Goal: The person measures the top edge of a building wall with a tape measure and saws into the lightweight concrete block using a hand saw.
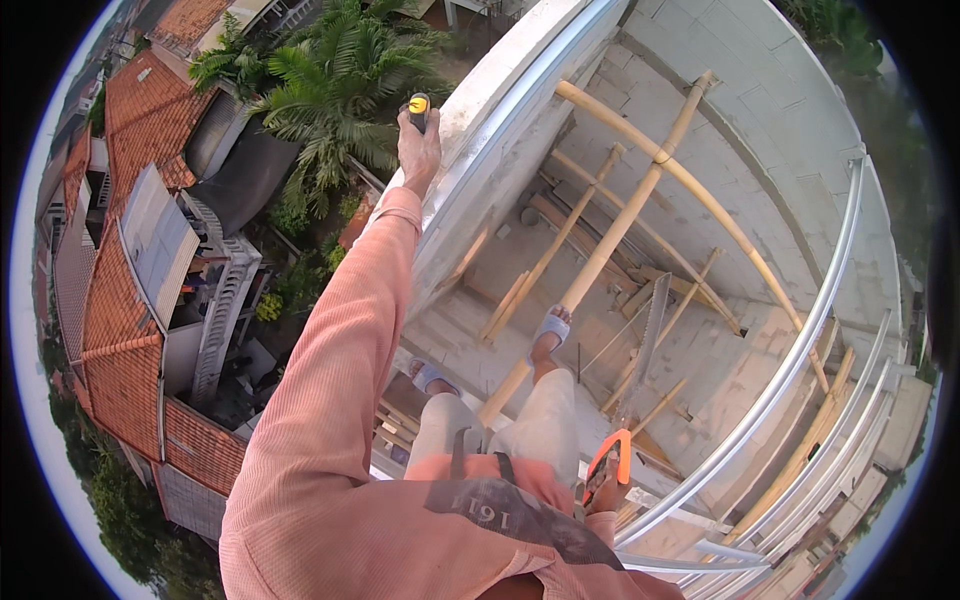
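Note:
My left hand (420, 155) reaches far forward along the wall top (465, 105), its fingers closed round a yellow and black tape measure (418, 108). A silver metal channel (520, 90) runs along that wall just right of the hand. Low on my right side, my right hand (608, 488) grips the orange and black handle of a handsaw (655, 330). The saw's long blade points forward and slightly right, above the room below. No workpiece touches the blade that I can make out.
My sandalled feet (552, 325) are on or by a bamboo pole (620, 225) high above the floor. More bamboo poles (740, 235) cross the room. A curved metal profile (800, 360) spans the right, before a block wall (740, 80). Left, beyond the wall, are palms (340, 90) and tiled roofs (150, 110).

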The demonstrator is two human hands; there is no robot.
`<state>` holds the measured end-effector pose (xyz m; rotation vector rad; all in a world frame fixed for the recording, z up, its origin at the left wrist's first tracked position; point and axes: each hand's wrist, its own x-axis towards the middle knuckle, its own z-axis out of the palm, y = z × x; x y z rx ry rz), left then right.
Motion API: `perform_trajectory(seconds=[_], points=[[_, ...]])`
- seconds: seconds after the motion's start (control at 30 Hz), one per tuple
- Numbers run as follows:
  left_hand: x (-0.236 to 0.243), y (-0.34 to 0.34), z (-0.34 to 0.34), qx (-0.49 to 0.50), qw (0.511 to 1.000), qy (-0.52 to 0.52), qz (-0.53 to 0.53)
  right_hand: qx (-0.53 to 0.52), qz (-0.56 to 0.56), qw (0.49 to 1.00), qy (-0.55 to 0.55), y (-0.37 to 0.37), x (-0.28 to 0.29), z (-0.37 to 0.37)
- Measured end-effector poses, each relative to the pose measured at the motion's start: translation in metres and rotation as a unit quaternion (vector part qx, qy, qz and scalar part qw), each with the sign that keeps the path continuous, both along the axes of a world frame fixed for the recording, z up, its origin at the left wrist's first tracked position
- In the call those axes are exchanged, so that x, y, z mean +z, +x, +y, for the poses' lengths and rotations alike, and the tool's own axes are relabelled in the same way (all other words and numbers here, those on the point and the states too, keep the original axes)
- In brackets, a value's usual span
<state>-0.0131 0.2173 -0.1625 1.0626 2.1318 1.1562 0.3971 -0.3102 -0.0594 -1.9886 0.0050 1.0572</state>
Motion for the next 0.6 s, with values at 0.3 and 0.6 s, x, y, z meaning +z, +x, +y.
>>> perform_trajectory(seconds=[0.3, 0.6], points=[[-0.03, 0.042, 0.07, 0.057, 0.982, -0.107, 0.147, -0.01, -0.061, 0.998, 0.003, 0.027, -0.015, 0.067], [-0.024, 0.065, 0.074, 0.106, 0.967, -0.136, 0.187, 0.214, -0.349, 0.899, 0.157, 0.122, -0.062, 0.283]])
